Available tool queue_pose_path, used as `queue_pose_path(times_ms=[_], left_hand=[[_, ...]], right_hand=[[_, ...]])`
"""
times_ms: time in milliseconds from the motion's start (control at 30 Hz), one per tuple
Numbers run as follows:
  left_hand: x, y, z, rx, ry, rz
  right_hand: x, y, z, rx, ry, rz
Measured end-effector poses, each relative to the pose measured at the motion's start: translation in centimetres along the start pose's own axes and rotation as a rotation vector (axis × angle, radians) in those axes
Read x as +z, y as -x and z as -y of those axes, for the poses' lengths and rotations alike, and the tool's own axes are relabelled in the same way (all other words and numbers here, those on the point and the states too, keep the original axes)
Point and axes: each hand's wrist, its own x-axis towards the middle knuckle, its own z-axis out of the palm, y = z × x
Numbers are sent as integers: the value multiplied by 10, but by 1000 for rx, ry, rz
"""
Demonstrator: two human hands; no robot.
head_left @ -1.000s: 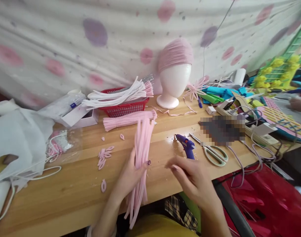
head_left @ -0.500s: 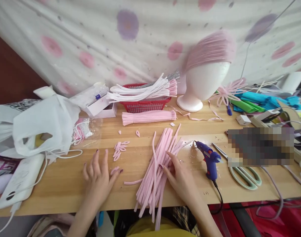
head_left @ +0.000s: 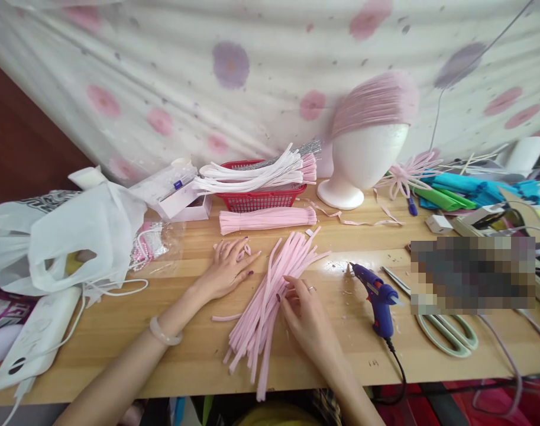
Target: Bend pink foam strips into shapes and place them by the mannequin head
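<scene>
My left hand (head_left: 225,269) lies over the small pink loops, with its fingers spread. One pink loop (head_left: 247,251) shows between its fingers, and the others are mostly hidden beneath. My right hand (head_left: 303,302) rests at the right side of a loose bunch of long pink fuzzy stems (head_left: 265,302), its fingers curled against them; whether it grips any is hard to see. A single pink stem (head_left: 226,318) sticks out to the left of the bunch. Behind it lies a tied pink bundle (head_left: 270,219).
Right of my right hand are a blue glue gun (head_left: 376,296) with a cord and green-handled scissors (head_left: 447,334). A red basket (head_left: 261,200) and a white foam head (head_left: 369,157) stand behind. Left are a plastic bag (head_left: 83,236) and a power strip (head_left: 39,337).
My left hand has moved forward and right, from beside the pink loops to over them. My right hand and the loose stems have shifted slightly left.
</scene>
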Motion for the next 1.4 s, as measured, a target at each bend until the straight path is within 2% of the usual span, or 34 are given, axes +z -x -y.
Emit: queue_pose_path(times_ms=[67,167,267,333,500,667,767,800,867,933,1033,1133,1200,1267,1333,1400], left_hand=[[-2,-5,7,0,2,-15],[-7,-3,23,-79,-6,-84],[-13,11,38,-162,1,-172],[-20,25,40,-201,26,-228],[-41,54,20,-343,75,-368],[-63,56,4,-427,65,-396],[-74,53,9,-514,17,-398],[-78,53,11,-532,4,-398],[-83,59,14,-530,-3,-389],[-85,71,12,-545,126,-414],[-82,93,2,-626,407,-518],[-76,111,-12,-707,561,-596],[-72,119,-22,-742,635,-574],[-66,124,-33,-718,681,-465],[-59,127,-46,-647,702,-348],[-52,128,-58,-590,690,-308]], right_hand=[[0,1,5,-22,-6,20],[3,3,12,-81,-6,69],[6,3,16,-172,20,156],[6,2,17,-194,41,193],[-9,-1,12,-99,121,181],[-32,-4,20,-128,241,178],[-32,-18,39,-271,300,260],[-28,-24,45,-362,333,300],[-16,-39,53,-632,468,387],[-4,-52,56,-748,501,423],[4,-65,52,-805,477,425],[-4,-70,48,-821,443,385],[-10,-71,46,-787,428,328],[-11,-70,46,-741,417,279],[-7,-68,45,-733,403,285],[1,-66,45,-769,386,337]])
